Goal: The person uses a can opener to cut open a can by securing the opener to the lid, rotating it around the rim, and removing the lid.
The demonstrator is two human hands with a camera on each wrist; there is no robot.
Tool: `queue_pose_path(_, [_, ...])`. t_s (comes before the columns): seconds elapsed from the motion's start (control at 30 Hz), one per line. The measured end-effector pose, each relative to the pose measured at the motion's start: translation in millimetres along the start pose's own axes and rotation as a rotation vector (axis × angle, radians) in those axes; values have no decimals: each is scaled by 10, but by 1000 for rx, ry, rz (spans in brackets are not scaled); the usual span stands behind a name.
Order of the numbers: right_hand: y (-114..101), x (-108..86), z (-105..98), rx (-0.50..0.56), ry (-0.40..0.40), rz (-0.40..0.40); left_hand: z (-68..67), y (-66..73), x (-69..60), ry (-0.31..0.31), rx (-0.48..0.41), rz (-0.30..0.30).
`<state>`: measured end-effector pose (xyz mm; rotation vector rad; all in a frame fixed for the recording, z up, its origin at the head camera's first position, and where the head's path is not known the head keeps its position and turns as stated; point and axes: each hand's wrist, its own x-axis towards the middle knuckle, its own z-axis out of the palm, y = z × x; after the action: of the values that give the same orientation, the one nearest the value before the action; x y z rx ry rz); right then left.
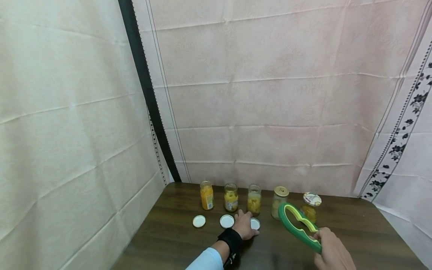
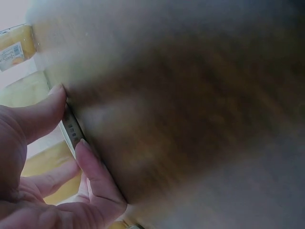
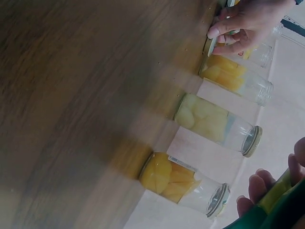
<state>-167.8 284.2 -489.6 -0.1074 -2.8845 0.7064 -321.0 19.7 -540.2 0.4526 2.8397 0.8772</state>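
Note:
My left hand (image 1: 244, 225) is low over the table and pinches the edge of a white-faced jar lid (image 1: 255, 224) between thumb and fingers; the left wrist view shows the lid's thin rim (image 2: 72, 129). Just behind it stands an open glass jar of yellow fruit pieces (image 1: 254, 202). My right hand (image 1: 332, 250) grips the handle end of a green jar opener (image 1: 298, 233), held above the table. Near the opener are a jar with a gold lid (image 1: 281, 191) and pale contents, and a jar with a patterned lid (image 1: 312, 199) and orange-yellow fruit.
Two more open jars, one orange (image 1: 207, 197) and one yellow (image 1: 231, 198), stand at the back left. In front of them lie two white lids, one left (image 1: 199, 221) and one right (image 1: 227, 221). Pale cloth (image 1: 263, 101) hangs behind the brown table (image 1: 168, 232).

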Motion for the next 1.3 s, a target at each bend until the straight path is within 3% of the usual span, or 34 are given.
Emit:
queue_pose_path(0.23, [10,-4,-30,-13,23,-25,11,-48,3,-6,-34,-11])
queue_pose_path(0.47, [12,17,-98,-13,44,-38,-14,-170,7,17,-278,-52])
queue_pose_path(0.63, [74,29,-188,23,42,-27,-139,-210,-236,118,-506,-41])
queue_pose_path(0.77, [128,13,-265,22,112,-52,-309,-242,-491,135,-659,-16])
queue_pose_path(0.93, [195,-9,-312,15,150,-68,-469,-284,-818,48,-699,26])
queue_pose_path(1.03, [211,-2,-322,32,110,-52,-505,-291,-945,9,-704,36])
queue_pose_path(1.2, [167,19,-296,70,31,-1,-463,-317,-1006,14,-679,61])
queue_pose_path(1.3, [130,16,-271,71,38,13,-392,-341,-1007,6,-670,61])
